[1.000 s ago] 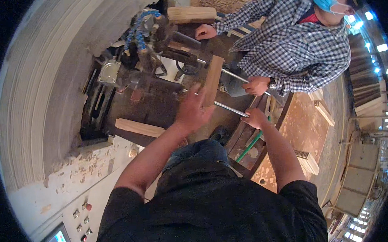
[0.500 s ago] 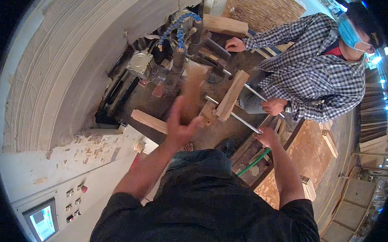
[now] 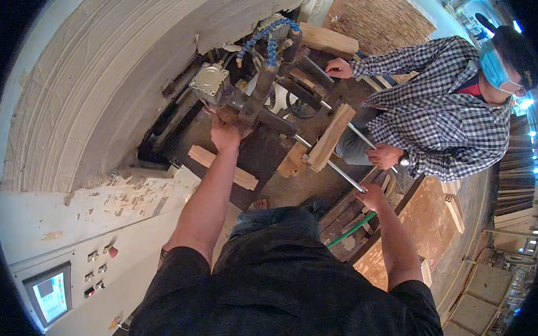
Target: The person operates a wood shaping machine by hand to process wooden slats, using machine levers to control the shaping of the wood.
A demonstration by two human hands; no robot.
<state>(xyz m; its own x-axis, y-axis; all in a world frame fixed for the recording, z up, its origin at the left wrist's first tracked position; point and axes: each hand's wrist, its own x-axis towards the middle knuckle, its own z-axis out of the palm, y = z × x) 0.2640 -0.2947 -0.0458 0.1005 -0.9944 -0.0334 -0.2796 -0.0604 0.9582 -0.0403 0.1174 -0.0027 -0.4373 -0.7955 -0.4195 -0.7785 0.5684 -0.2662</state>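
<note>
My left hand (image 3: 224,136) reaches into the machine, just below the square metal motor (image 3: 210,80). Its fingers close around a brown part there that I cannot make out. At the right, my right hand (image 3: 371,198) grips the near end of a shiny metal rod (image 3: 345,178). The rod's far end meets a dark cylinder (image 3: 277,123) on the machine. A wooden bar (image 3: 332,136) lies across this rod and a second metal rod (image 3: 362,135). Beside the bar, next to the rod, is a lighter wooden block (image 3: 293,161).
A co-worker in a checked shirt (image 3: 434,113) stands at the right, one hand on the second rod. Blue coiled hoses (image 3: 271,51) hang over the machine. Another wooden piece (image 3: 224,167) lies by my left forearm. A control panel screen (image 3: 49,296) is at lower left.
My left hand has moved up and away from beside the wooden block to the part under the motor. My right hand stays on the rod. The view has shifted slightly.
</note>
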